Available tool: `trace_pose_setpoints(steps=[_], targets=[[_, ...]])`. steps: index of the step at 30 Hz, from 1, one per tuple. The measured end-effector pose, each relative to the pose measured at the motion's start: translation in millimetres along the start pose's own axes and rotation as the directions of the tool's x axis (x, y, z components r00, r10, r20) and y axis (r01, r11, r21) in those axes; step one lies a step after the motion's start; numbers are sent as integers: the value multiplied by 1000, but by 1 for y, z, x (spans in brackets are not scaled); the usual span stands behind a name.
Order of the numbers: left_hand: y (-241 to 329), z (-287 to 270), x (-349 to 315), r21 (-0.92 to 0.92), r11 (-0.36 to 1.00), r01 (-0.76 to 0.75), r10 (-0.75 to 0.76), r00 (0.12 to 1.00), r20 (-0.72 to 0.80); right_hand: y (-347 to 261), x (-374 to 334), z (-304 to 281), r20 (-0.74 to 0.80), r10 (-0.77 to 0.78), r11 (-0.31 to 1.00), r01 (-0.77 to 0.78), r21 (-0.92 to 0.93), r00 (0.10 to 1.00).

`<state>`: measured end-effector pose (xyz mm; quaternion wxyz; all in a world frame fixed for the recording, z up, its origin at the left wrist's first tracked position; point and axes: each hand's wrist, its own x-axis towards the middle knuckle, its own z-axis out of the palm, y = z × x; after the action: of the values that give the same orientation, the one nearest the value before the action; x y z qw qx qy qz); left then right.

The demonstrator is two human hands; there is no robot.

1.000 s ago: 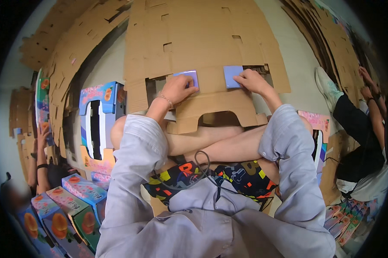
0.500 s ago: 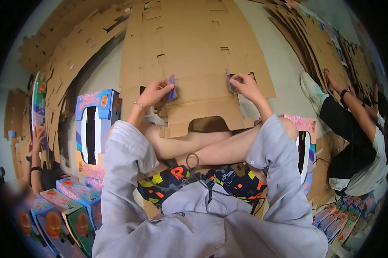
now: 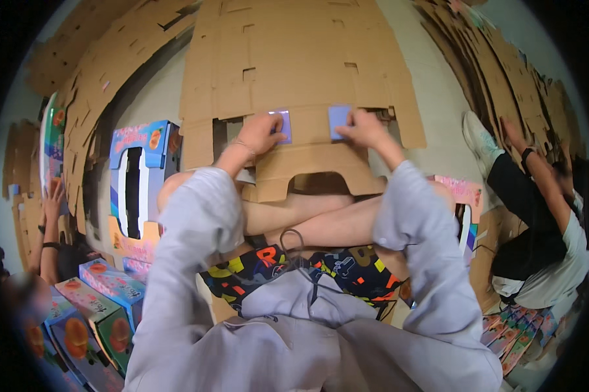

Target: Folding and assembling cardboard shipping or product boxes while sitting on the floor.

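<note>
Evidently, the work centred on a large brown cardboard blank (image 3: 294,65), which lay flat in front of the seated person, stretching away beyond both hands. Its near end panel (image 3: 307,162), with a wide cutout in the lower edge, sat nearer the body than the hands did and reached over the crossed legs (image 3: 307,215). Two small purple flaps, a left flap (image 3: 285,127) and a right flap (image 3: 338,120), were turned inward onto the brown board, with a bare strip of cardboard between them.

The hands were apart, one on each side of that strip. The left hand (image 3: 262,134) touched the left flap from its outer side, fingers curled; whether it pinched or only pressed could not be told. The right hand (image 3: 366,129), somewhat blurred, had its bunched fingertips at the outer part of the right flap, and its grip was equally unclear.

Left of the person's knee stood a blue-and-orange printed carton (image 3: 152,140) with a long slot; near the other knee was a pink one (image 3: 467,189). More fruit-printed boxes (image 3: 115,282) filled the lower left, and flattened cardboard sheets (image 3: 128,62) were layered beyond.
</note>
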<state>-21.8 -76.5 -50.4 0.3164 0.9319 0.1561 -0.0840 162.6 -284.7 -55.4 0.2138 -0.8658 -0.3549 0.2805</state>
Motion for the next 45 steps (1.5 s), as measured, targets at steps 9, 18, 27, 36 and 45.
trace_pose_setpoints(steps=[9,18,27,36,45], targets=[[-9,-5,19,89,976,-197,192,979,65,4,17,-7,115,-147,985,156,-76,982],[-20,4,39,-24,996,-91,92,995,42,-1,30,-1,99,-241,962,251,-110,966],[2,-13,33,-127,975,-185,191,981,40,-17,14,-8,-70,16,1000,-15,21,997],[-126,-130,-54,80,966,245,-233,962,-139,131,-6,-125,-431,-94,947,-54,-318,897],[-155,-120,-86,-545,591,595,-636,759,139,150,-17,-138,-50,480,793,-408,453,876]])
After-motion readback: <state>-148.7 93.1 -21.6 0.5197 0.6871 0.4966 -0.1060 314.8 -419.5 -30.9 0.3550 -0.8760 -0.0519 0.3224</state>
